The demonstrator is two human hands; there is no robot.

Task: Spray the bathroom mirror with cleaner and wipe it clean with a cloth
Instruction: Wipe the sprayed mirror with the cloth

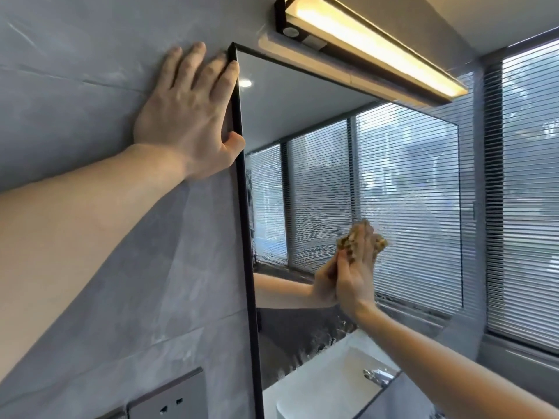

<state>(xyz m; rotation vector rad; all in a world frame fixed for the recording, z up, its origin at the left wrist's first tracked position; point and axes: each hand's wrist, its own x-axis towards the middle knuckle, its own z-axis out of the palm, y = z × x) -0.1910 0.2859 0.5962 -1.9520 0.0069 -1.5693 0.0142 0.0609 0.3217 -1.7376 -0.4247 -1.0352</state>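
Note:
A black-framed bathroom mirror [317,164] hangs on a grey tiled wall. My right hand [355,276] presses a yellow-brown cloth [352,238] flat against the glass near its lower middle, fingers straight over it. The cloth's edges stick out above my fingertips. Wet smears and streaks show on the glass around the cloth and along the left and lower parts. My left hand [190,113] lies flat on the wall by the mirror's top left corner, fingers straight, thumb against the frame edge. No spray bottle is in view.
A lit bar lamp [372,46] sits just above the mirror. A window with closed slatted blinds [526,189] fills the right side. Wall sockets [169,403] are at the lower left. The mirror reflects a white basin and a tap [378,376].

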